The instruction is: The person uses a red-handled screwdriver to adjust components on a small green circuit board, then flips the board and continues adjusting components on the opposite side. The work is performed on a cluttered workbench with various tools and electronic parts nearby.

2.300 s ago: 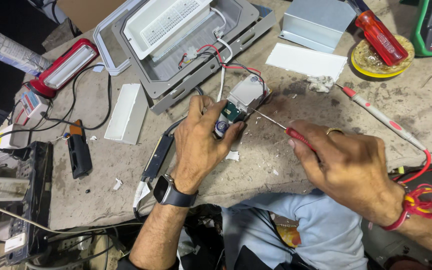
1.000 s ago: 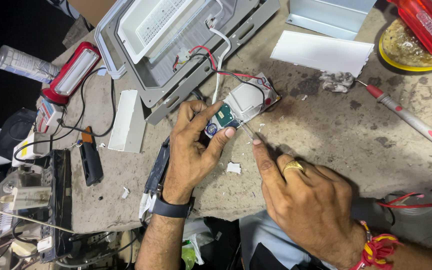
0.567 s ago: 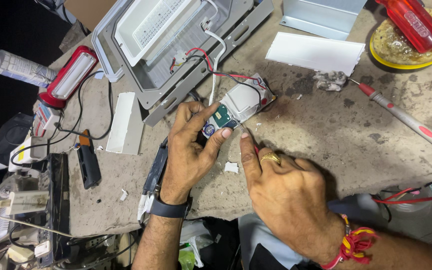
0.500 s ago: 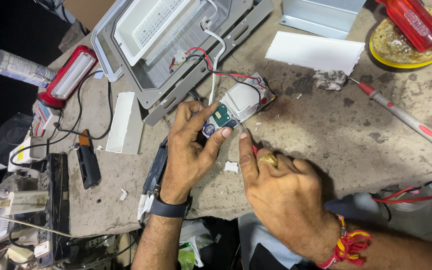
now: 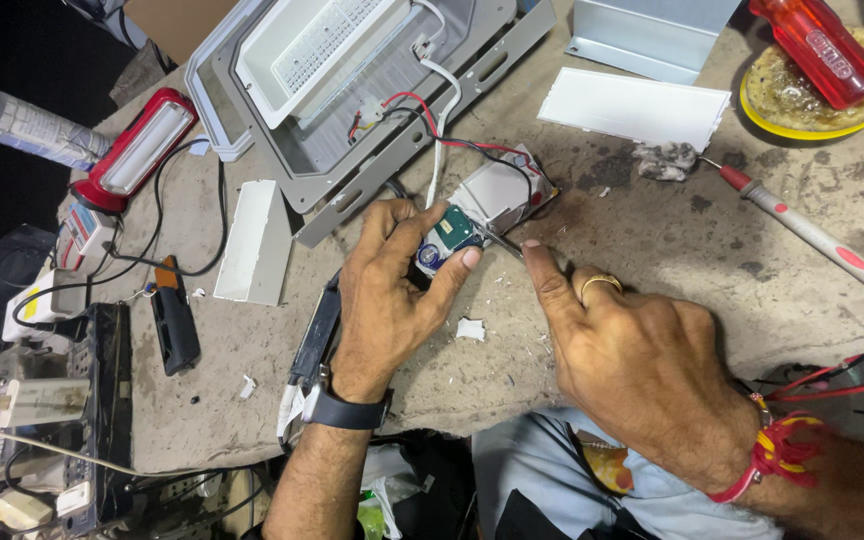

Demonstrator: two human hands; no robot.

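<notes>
Dusty workbench (image 5: 652, 250): left hand (image 5: 387, 295) pinches a small green circuit board (image 5: 447, 238) (wired to the grey housing (image 5: 352, 170) beyond); right hand (image 5: 642, 365), fingers curled, presses a thin screwdriver tip (image 5: 500, 240) against it

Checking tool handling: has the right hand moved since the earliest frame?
Yes. The right hand moved left, closing in on the small circuit board held by the left hand.

Bench (image 5: 652, 250): we see rough, stained, matt concrete.
Lamp housing (image 5: 352, 170): we see matt grey metal.
Red case (image 5: 820, 52): we see glossy plastic.
</notes>
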